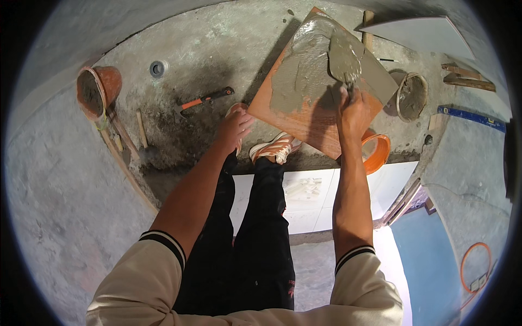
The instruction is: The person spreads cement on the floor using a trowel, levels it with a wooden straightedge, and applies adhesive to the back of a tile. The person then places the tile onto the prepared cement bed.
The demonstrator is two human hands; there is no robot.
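Observation:
My right hand (352, 111) is closed around the handle of a trowel (345, 58), whose blade is coated with wet grey mortar. The blade lies against the mortar layer (296, 76) on a large square tile (293, 118), its orange-brown back facing up. Mortar covers the far and middle parts, while the near edge shows bare ridges. Beside the tile's left corner is my left hand (235, 129), fingers apart and loosely bent, with nothing visible in it. An orange bucket (380, 152) sits by the tile's near right edge, partly hidden by my right forearm and the tile.
A hammer (204, 99) with an orange-and-black handle lies on the rough floor, near a roll of tape (158, 69). Buckets with mortar stand left (113, 84) and right (411, 98). A blue spirit level (472, 118) is far right. White tiles (321, 190) lie behind my shoes.

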